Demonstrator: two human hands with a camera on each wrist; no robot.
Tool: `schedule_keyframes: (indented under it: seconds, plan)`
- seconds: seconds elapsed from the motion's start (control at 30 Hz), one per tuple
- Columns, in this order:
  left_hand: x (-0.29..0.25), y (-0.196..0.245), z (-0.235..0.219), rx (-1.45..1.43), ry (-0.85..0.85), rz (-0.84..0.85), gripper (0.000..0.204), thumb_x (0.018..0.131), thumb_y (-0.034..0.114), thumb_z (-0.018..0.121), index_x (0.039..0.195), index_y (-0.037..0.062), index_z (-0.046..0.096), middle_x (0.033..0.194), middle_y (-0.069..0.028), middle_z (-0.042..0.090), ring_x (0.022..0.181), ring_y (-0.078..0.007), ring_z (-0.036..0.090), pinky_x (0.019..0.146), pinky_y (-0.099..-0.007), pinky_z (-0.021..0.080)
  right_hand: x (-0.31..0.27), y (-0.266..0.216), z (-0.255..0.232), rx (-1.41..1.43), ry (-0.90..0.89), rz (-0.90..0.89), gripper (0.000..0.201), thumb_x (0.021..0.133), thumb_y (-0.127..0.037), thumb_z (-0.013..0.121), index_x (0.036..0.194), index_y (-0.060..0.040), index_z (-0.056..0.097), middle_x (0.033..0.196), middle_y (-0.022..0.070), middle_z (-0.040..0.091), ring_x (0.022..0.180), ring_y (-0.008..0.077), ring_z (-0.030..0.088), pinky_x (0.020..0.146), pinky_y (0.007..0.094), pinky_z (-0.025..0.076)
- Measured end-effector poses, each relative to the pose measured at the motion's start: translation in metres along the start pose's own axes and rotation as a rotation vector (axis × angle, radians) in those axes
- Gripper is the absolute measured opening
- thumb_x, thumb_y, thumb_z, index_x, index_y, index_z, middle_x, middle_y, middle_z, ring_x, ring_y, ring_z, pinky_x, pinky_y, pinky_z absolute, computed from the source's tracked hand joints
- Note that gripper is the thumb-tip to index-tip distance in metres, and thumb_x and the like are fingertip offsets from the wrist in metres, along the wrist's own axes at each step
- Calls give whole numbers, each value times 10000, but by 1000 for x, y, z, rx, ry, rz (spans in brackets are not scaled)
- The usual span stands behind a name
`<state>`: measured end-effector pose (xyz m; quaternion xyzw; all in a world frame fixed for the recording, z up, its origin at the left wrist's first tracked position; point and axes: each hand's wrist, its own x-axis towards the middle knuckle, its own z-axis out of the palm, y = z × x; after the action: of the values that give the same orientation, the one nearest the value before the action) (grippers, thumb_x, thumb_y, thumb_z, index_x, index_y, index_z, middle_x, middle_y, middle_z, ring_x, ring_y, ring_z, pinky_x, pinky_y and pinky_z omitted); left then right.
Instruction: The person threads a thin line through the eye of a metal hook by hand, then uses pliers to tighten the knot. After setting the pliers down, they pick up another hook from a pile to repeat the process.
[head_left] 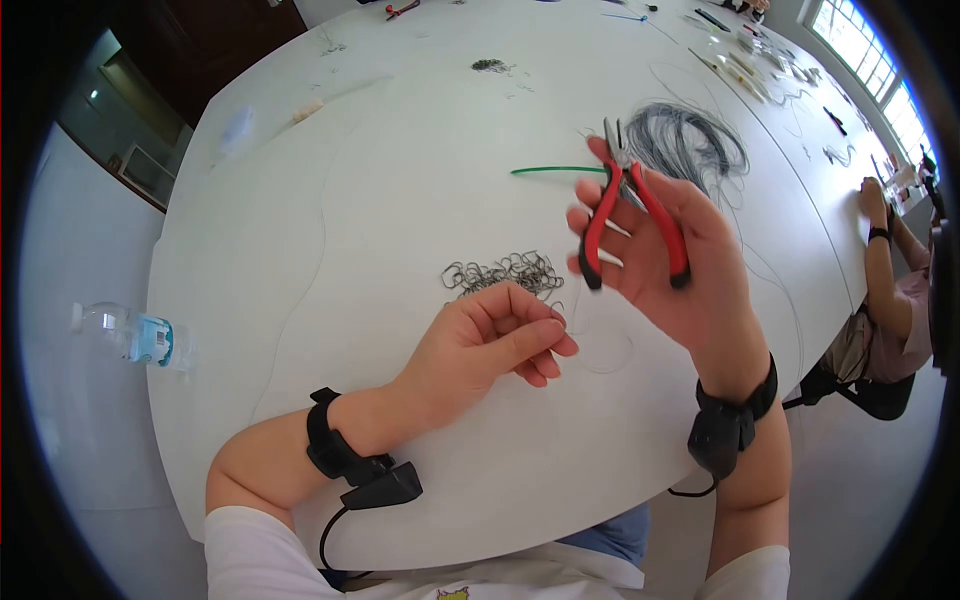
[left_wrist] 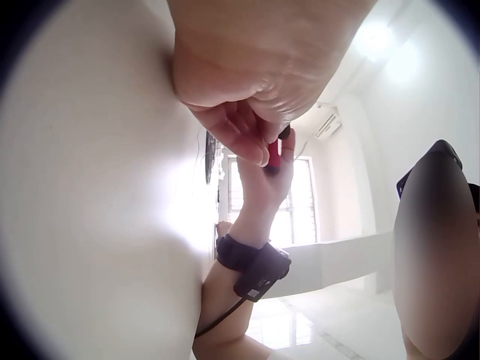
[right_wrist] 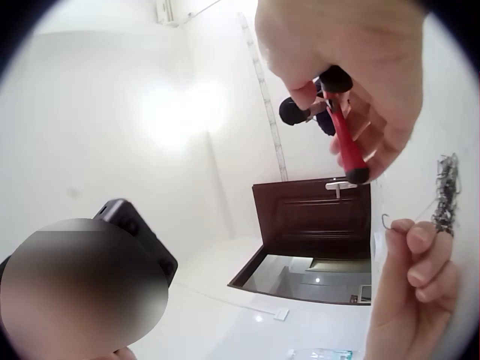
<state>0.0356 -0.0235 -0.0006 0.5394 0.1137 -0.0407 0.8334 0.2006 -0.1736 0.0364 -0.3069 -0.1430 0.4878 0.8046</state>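
Observation:
My left hand (head_left: 485,345) is over the near middle of the table, pinching a small bent wire hook (right_wrist: 385,221) between thumb and forefinger. The hook's curved end sticks out past the fingertips in the right wrist view. To the right and higher up, my right hand (head_left: 700,265) holds a pair of pliers (head_left: 665,225) with red and black handles. Their metal jaws point away from me and stand slightly apart. The palm is turned up, with the handles spread across it. Just beyond my left hand lies a pile of bent wire pieces (head_left: 510,268).
Behind the pliers lie a loose bundle of grey wire (head_left: 690,140) and a green strip (head_left: 555,169). Farther back is a small dark heap (head_left: 490,65). A plastic bottle (head_left: 150,340) is at the left edge. Another person (head_left: 890,290) sits on the right.

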Motion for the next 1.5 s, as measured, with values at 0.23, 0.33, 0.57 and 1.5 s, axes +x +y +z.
schedule_keyframes:
  seconds: [0.23, 0.33, 0.57, 1.5]
  plan:
    - [1, 1, 0, -104, -21, -32, 48, 992, 75, 595, 1029, 48, 577, 991, -101, 701, 788, -120, 663, 707, -271, 546, -19, -3, 19, -1438, 149, -470, 192, 932, -131, 572, 1090, -24, 598, 841, 82, 648, 779, 229, 609, 651, 343, 469]
    - [2, 2, 0, -103, -16, -40, 59, 986, 68, 604, 1035, 47, 578, 994, -106, 703, 800, -123, 667, 714, -278, 549, -33, -10, 18, -1750, -22, -671, 268, 791, -66, 694, 1051, -30, 641, 804, 92, 614, 733, 281, 568, 664, 349, 459]
    - [1, 1, 1, -90, -42, -39, 71, 992, 75, 598, 1053, 42, 579, 1027, -129, 718, 834, -129, 678, 742, -283, 559, -61, -4, 12, -2054, -80, -620, 398, 722, -250, 811, 1059, -79, 685, 777, -19, 586, 759, 194, 551, 698, 325, 425]
    - [0, -5, 2, -2, -95, 20, 115, 1001, 85, 593, 1083, 4, 586, 1071, -166, 711, 898, -153, 694, 795, -285, 570, -70, 1, 21, -2286, -145, -707, 395, 749, -223, 766, 1085, -34, 684, 802, 20, 562, 778, 206, 541, 714, 359, 421]
